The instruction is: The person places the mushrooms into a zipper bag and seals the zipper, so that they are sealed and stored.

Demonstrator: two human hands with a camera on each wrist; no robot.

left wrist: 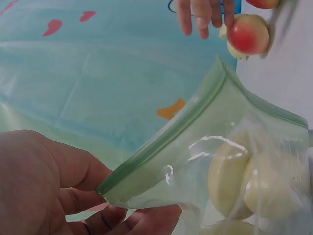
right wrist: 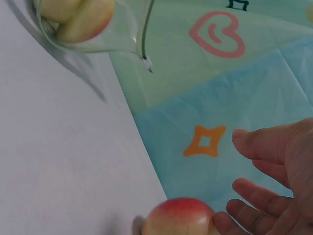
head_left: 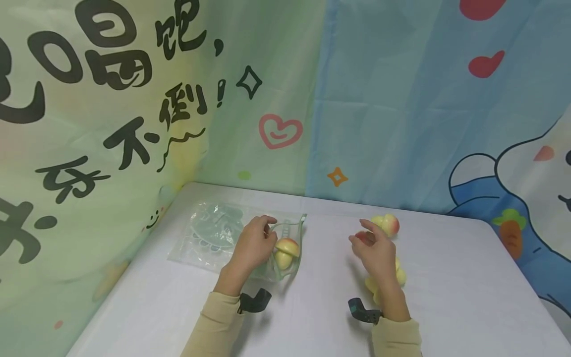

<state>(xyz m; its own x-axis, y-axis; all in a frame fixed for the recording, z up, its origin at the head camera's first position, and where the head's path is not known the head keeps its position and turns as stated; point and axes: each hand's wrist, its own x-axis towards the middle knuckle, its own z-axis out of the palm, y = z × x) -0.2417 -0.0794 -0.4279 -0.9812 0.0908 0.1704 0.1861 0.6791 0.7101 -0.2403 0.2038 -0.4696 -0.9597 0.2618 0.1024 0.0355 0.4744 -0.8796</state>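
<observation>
The work looks only partly done: a mushroom toy (head_left: pixel 286 254) sits inside the clear bag (head_left: pixel 218 233) on the left, whose rim the left hand (head_left: pixel 256 243) pinches. Other pieces lie outside it: a red-and-yellow toy (head_left: pixel 391 225) at far right, and yellow toys (head_left: pixel 400 276) nearer, beside the right forearm. The right hand (head_left: pixel 373 250) appears to grasp nothing (thumb and fingers stand apart).

Yellow pieces (head_left: pixel 401 276) partly behind the right forearm (head_left: pixel 390 297), bag (left wrist: pixel 186 147) cut off in left-wrist view
</observation>
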